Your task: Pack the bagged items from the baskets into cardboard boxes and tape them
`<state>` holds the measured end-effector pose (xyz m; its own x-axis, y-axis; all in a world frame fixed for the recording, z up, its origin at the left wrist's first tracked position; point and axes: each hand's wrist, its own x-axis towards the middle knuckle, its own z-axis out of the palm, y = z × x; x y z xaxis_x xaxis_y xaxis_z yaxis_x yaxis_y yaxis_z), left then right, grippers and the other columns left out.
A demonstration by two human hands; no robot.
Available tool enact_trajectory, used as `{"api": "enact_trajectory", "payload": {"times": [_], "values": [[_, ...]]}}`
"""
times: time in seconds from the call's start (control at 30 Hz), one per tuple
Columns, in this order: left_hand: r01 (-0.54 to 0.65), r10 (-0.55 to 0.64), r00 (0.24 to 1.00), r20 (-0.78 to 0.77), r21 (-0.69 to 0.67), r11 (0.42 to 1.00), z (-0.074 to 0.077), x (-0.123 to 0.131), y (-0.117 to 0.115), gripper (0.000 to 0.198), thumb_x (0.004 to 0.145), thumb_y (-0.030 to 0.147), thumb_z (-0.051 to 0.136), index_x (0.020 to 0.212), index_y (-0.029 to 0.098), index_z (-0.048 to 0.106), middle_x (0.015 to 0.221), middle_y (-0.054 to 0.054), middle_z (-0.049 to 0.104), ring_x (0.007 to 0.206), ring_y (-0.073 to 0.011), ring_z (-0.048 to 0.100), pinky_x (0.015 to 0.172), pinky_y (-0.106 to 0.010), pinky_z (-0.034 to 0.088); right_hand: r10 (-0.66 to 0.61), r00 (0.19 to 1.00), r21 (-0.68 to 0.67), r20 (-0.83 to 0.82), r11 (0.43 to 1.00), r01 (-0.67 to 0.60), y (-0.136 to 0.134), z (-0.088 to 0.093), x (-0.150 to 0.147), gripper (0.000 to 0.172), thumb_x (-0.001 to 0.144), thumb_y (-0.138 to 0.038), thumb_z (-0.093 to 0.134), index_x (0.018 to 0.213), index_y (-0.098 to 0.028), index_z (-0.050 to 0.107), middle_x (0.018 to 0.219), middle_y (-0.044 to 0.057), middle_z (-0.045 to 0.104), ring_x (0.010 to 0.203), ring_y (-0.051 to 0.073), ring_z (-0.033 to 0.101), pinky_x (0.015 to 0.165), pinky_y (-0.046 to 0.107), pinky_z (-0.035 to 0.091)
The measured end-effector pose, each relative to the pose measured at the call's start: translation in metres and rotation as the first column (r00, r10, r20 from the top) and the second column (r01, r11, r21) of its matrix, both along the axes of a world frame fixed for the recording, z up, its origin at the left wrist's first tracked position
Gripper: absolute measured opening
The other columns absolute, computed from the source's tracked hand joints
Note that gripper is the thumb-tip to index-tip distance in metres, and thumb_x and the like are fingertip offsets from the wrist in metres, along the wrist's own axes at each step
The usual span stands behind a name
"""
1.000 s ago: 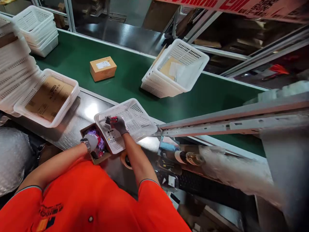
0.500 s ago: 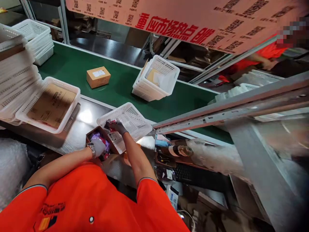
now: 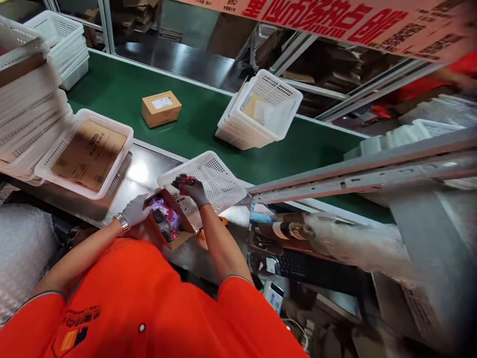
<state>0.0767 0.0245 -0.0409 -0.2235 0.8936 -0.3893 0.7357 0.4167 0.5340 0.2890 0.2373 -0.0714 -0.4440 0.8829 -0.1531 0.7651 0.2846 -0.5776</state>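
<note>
My left hand (image 3: 136, 211), gloved in grey with a metal watch at the wrist, grips the left side of a small open cardboard box (image 3: 180, 241). Purple, red and dark wrapped items (image 3: 166, 219) fill that box. Over the white perforated basket (image 3: 228, 193), my right hand (image 3: 194, 189), also gloved, is closed on a small dark-red packet (image 3: 181, 182). The packet's exact kind is too small to tell. The box leans against the basket's near left side, and an orange object (image 3: 202, 238) shows partly beneath my right forearm.
A green conveyor belt (image 3: 201, 117) carries a sealed carton (image 3: 161, 109) and nested white baskets (image 3: 261, 112). To the left stand tall basket stacks (image 3: 30, 109) and a basket holding flat cardboard (image 3: 89, 156). A metal post crosses at right, near a keyboard (image 3: 298, 263) and bubble wrap (image 3: 350, 243).
My left hand has come out of the cardboard box to its left side, uncovering the contents. My right hand has lifted slightly with the packet. The whole view has shifted.
</note>
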Motion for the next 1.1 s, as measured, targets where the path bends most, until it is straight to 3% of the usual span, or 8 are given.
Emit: {"api": "enact_trajectory", "payload": {"times": [0.1, 0.2, 0.37, 0.43, 0.63, 0.73, 0.87, 1.1], "values": [[0.018, -0.016, 0.992, 0.124, -0.014, 1.000, -0.006, -0.004, 0.007, 0.063, 0.107, 0.025, 0.056, 0.170, 0.018, 0.055, 0.165, -0.009, 0.069, 0.149, -0.0271, 0.068, 0.127, -0.037, 0.052, -0.045, 0.962, -0.072, -0.271, 0.997, 0.026, -0.034, 0.022, 0.030, 0.046, 0.100, -0.046, 0.078, 0.136, -0.018, 0.073, 0.124, 0.013, 0.084, 0.108, 0.028, 0.079, 0.097, 0.041, 0.066], [0.032, -0.029, 0.982, 0.189, -0.013, 0.999, -0.009, -0.009, 0.009, 0.063, 0.106, 0.023, 0.052, 0.169, 0.022, 0.057, 0.157, -0.006, 0.076, 0.142, -0.0258, 0.073, 0.122, -0.037, 0.056, 0.024, 0.895, -0.144, -0.446, 0.985, -0.098, -0.084, 0.032, 0.035, 0.051, 0.094, -0.046, 0.083, 0.138, -0.022, 0.072, 0.128, 0.012, 0.082, 0.115, 0.030, 0.079, 0.104, 0.044, 0.065], [0.064, -0.068, 0.978, 0.199, 0.025, 0.998, -0.012, -0.017, 0.007, 0.062, 0.105, 0.023, 0.051, 0.166, 0.023, 0.060, 0.156, -0.006, 0.076, 0.139, -0.0250, 0.074, 0.120, -0.036, 0.057, 0.110, 0.994, 0.007, 0.002, 0.994, -0.110, -0.147, 0.027, -0.001, 0.097, 0.087, -0.033, 0.091, 0.172, -0.019, 0.047, 0.172, 0.025, 0.051, 0.150, 0.042, 0.060, 0.121, 0.054, 0.058], [0.066, -0.071, 0.975, 0.211, 0.030, 0.997, -0.011, -0.018, 0.006, 0.062, 0.105, 0.023, 0.051, 0.166, 0.021, 0.060, 0.156, -0.007, 0.076, 0.140, -0.0258, 0.074, 0.122, -0.038, 0.056, 0.107, 0.986, 0.063, 0.130, 0.991, -0.115, -0.159, 0.026, -0.003, 0.088, 0.097, -0.031, 0.080, 0.176, -0.021, 0.043, 0.178, 0.024, 0.043, 0.153, 0.042, 0.058, 0.121, 0.056, 0.058], [0.052, -0.066, 0.971, 0.230, 0.065, 0.997, -0.015, -0.019, 0.000, 0.061, 0.104, 0.022, 0.053, 0.165, 0.020, 0.062, 0.153, -0.012, 0.077, 0.138, -0.0306, 0.075, 0.121, -0.044, 0.057, 0.372, 0.915, 0.189, 0.157, 0.898, -0.398, -0.172, 0.011, 0.014, 0.059, 0.107, -0.026, 0.068, 0.165, -0.022, 0.062, 0.177, 0.021, 0.049, 0.163, 0.038, 0.048, 0.133, 0.057, 0.048], [0.070, -0.084, 0.976, 0.202, 0.077, 0.995, -0.021, -0.020, -0.007, 0.064, 0.102, 0.017, 0.054, 0.165, 0.023, 0.063, 0.150, -0.011, 0.079, 0.135, -0.0306, 0.076, 0.122, -0.045, 0.057, 0.478, 0.842, 0.134, 0.251, 0.844, -0.519, -0.169, -0.009, -0.002, 0.062, 0.109, -0.028, 0.068, 0.170, -0.021, 0.060, 0.186, 0.024, 0.036, 0.173, 0.043, 0.034, 0.138, 0.065, 0.037], [0.125, -0.139, 0.981, 0.139, 0.102, 0.987, -0.023, -0.017, -0.015, 0.068, 0.102, 0.013, 0.053, 0.169, 0.019, 0.058, 0.162, -0.013, 0.071, 0.144, -0.0296, 0.071, 0.129, -0.045, 0.053, 0.490, 0.796, 0.015, 0.356, 0.849, -0.529, -0.157, -0.027, -0.031, 0.057, 0.115, -0.028, 0.056, 0.172, -0.019, 0.060, 0.184, 0.026, 0.040, 0.170, 0.043, 0.041, 0.138, 0.067, 0.036], [0.370, -0.308, 0.920, -0.244, 0.274, 0.888, -0.004, 0.001, -0.012, 0.061, 0.100, 0.016, 0.069, 0.161, 0.011, 0.062, 0.171, -0.023, 0.058, 0.158, -0.0373, 0.055, 0.133, -0.052, 0.047, 0.607, 0.778, 0.043, 0.161, 0.784, -0.620, -0.145, -0.002, -0.004, 0.059, 0.106, -0.021, 0.067, 0.165, -0.023, 0.067, 0.184, 0.020, 0.043, 0.168, 0.041, 0.044, 0.133, 0.064, 0.047]]}}
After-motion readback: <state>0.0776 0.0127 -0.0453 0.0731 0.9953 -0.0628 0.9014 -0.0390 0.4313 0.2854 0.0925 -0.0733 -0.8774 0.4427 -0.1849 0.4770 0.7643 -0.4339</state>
